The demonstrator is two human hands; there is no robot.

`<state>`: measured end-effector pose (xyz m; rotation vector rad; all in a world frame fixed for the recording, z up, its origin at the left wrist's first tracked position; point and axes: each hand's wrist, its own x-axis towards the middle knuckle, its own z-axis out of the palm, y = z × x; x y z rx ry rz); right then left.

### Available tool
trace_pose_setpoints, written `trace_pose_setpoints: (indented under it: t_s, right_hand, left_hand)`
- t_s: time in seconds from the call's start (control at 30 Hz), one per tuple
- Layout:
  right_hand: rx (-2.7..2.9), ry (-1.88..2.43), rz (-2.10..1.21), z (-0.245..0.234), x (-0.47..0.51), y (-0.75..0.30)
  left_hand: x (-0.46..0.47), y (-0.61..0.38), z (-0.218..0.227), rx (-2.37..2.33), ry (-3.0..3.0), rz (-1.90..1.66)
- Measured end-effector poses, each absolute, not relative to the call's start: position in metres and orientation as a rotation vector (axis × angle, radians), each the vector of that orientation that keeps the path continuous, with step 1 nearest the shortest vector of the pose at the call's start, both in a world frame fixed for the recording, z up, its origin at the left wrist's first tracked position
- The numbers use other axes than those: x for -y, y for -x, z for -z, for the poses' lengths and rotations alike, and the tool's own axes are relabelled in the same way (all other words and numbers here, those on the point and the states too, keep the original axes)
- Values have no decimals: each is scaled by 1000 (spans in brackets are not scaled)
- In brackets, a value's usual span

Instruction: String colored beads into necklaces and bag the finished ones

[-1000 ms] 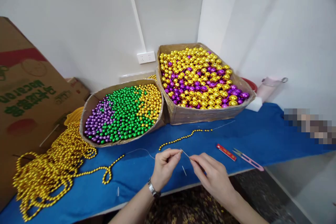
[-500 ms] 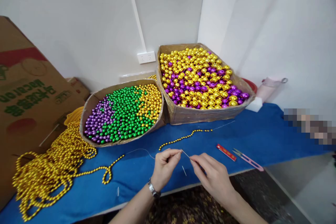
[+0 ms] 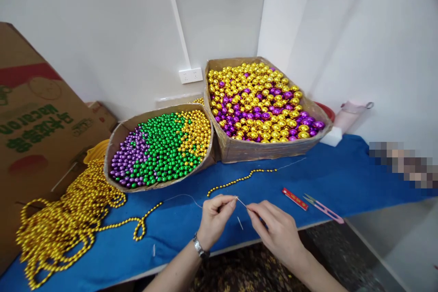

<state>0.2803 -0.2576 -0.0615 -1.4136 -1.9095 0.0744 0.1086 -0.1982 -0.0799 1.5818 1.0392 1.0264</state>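
Over in front of the big bead box (image 3: pixel 263 151), left hand (image 3: pixel 215 214) and right hand (image 3: pixel 278 229) each grip one end of a thin needle-like piece (image 3: pixel 242 202), seemingly to steady it; a gold strand (image 3: pixel 239 179) lies nearer the box, probably for easy reach.

Two hands, left (image 3: pixel 215 214) and right (image 3: pixel 278 232), are holding one thin piece (image 3: pixel 241 202). Two bins (image 3: pixel 263 150) are showing; loose beads (image 3: pixel 164 146) are exceeding reliable count. One watch (image 3: pixel 200 245), one packet (image 3: pixel 294 199), one snips (image 3: pixel 318 203), one bottle (image 3: pixel 349 117) and one outlet (image 3: pixel 190 75) are also showing.
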Motion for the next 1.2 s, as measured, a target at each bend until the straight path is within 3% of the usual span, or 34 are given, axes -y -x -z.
trace_pose_setpoints:
  t_s: [0.87, 0.93, 1.1, 1.2]
  right_hand:
    - [2000, 1424, -187, 57, 257, -276]
    - [1960, 1408, -335, 55, 257, -274]
    - [1450, 1160, -1201, 55, 256, -269]
    - [1288, 1059, -1226, 61, 252, -261]
  left_hand:
    - [195, -114, 72, -949, -1204, -913]
    - [193, -116, 69, -930, -1165, -910]
    - [188, -122, 57, -851, -987, -917]
    - [189, -125, 53, -795, -935, -913]
